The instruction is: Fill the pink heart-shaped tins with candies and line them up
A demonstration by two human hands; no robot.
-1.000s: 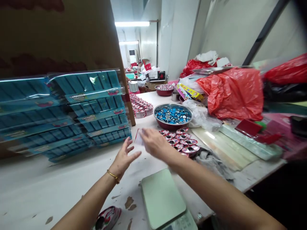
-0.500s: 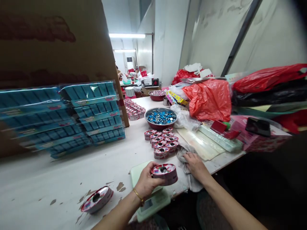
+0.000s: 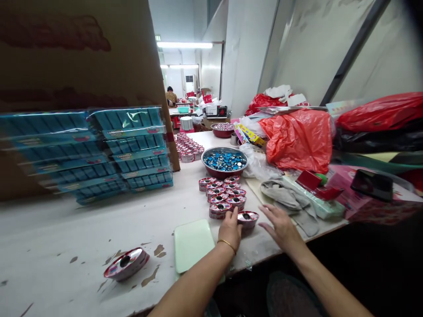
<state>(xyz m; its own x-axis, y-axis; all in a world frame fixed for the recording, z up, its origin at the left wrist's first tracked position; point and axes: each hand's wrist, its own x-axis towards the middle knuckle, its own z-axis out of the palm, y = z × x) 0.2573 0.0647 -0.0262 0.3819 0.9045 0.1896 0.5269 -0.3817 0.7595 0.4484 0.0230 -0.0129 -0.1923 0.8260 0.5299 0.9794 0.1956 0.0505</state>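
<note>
My left hand [image 3: 230, 233], with a gold bangle at the wrist, grips the left side of an oval printed tin [image 3: 248, 217] that has a round dark hole in its top. The tin is at the near end of a cluster of similar oval tins [image 3: 220, 208]. Fingers apart, my right hand [image 3: 278, 224] is just to the right of that tin and holds nothing. A grey cloth [image 3: 287, 196] lies beyond my right hand. Left of my left arm is a pale green scale [image 3: 194, 244], partly hidden by the arm. Another oval tin [image 3: 127, 264] leans tilted at the left.
A metal bowl of blue and silver round caps [image 3: 224, 162] stands behind the tins. Stacked blue packs [image 3: 139, 149] stand by a cardboard box [image 3: 76, 53]. Plastic bags [image 3: 297, 141], a phone [image 3: 372, 185] and a red tool [image 3: 319, 185] crowd the right. A person [image 3: 171, 96] is far back.
My left hand has carried the tin from above the scale to the end of the cluster. My right hand has let go of the cloth, which now lies farther right.
</note>
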